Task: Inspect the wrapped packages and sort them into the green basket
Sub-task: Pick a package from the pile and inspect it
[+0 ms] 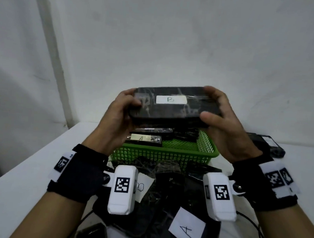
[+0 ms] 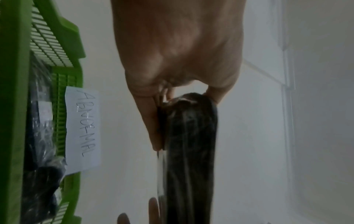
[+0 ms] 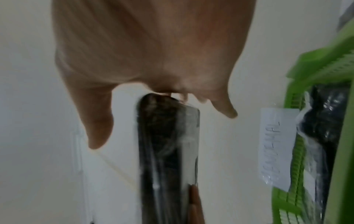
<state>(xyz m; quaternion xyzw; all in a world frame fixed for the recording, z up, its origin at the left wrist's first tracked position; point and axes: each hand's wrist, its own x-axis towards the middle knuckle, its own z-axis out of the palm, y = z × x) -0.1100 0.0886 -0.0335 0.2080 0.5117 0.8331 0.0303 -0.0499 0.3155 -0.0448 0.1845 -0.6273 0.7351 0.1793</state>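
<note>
Both hands hold a long black package wrapped in clear film up in the air above the green basket; a white label marked "B" faces me. My left hand grips its left end and my right hand grips its right end, thumbs on the near face. The left wrist view shows the package end-on under my left hand; the right wrist view shows the package under my right hand. Inside the basket lie black wrapped packages, one labelled "A".
Several black wrapped packages lie on the white table in front of the basket, one labelled "A". A paper sign reading "ABNORMAL" hangs on the basket's wall. A dark device sits at the table's right. A white wall stands behind.
</note>
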